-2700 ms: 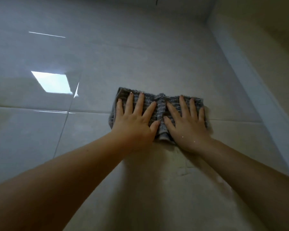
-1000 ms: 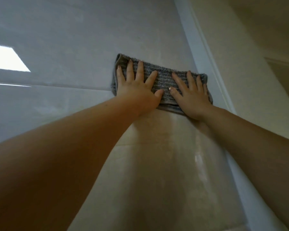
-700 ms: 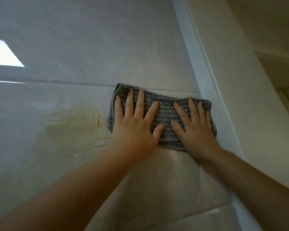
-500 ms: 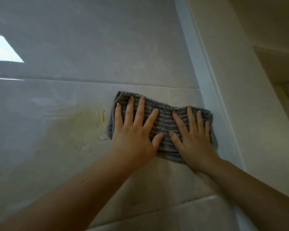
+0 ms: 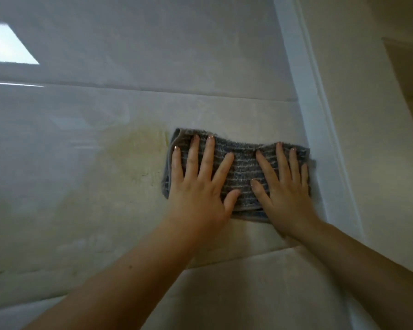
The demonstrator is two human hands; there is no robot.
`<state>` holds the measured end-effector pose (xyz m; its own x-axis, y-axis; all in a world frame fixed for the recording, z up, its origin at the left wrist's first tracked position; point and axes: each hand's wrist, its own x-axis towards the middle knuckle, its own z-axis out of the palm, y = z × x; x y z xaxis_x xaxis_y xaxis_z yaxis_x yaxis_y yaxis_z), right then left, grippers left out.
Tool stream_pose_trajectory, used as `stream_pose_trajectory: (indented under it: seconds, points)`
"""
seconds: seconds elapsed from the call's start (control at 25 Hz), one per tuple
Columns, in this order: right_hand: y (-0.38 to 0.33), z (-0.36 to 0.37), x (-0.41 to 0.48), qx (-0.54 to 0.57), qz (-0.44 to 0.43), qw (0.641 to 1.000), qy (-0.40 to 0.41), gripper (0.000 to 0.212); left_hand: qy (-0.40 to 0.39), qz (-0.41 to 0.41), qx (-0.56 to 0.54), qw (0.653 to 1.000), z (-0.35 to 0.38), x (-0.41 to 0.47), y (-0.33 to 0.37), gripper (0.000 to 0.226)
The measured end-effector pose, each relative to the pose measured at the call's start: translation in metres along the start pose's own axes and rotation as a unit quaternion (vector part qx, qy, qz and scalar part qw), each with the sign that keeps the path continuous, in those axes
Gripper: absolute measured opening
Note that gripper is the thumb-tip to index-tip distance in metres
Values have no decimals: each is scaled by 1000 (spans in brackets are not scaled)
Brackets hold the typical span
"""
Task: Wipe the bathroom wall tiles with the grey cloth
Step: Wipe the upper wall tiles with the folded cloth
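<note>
A folded grey striped cloth lies flat against the glossy pale wall tiles. My left hand presses on its left half with fingers straight and spread. My right hand presses on its right half the same way, fingers pointing up. The cloth's right end reaches the white corner trim. A yellowish stain marks the tile just left of the cloth.
White corner trim runs down the right side of the tiled wall, with a plain cream wall beyond it. Grout lines cross above and below the cloth. A bright window reflection shines at the upper left.
Both hands have slid the cloth down the wall from above the upper grout line into the tile below it, staying by the corner trim. The yellowish stain has come into view.
</note>
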<state>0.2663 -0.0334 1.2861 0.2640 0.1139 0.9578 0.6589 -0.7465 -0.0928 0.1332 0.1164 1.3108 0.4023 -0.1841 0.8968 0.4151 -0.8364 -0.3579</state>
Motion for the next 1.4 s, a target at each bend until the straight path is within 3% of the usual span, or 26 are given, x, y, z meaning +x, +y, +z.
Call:
stream_pose_trajectory:
  seconds: [0.28,0.44,0.52,0.8,1.0,1.12,1.4]
  points:
    - [-80,-31,81,61,64,995,-48,63,-37,-34,-21,998,-33,70,-74,84]
    - [-101,-11,46,21,-10,1000,12,65,-10,-28,4,1000,-24,17,-92,81]
    - [-97,-3,14,9,-31,999,3,68,-7,2,13,1000,-18,-15,-89,80]
    - [-155,-22,79,30,44,999,-13,68,-19,-36,-23,999,-43,42,-146,68]
    - [-186,-7,39,6,-28,999,26,66,10,-25,10,1000,-34,-14,-175,66]
    - [-194,-4,16,-7,-26,1000,-2,70,6,-7,28,1000,-29,-49,-180,69]
    - [-286,-25,92,35,9,999,4,66,-11,-62,0,998,-66,4,-268,65]
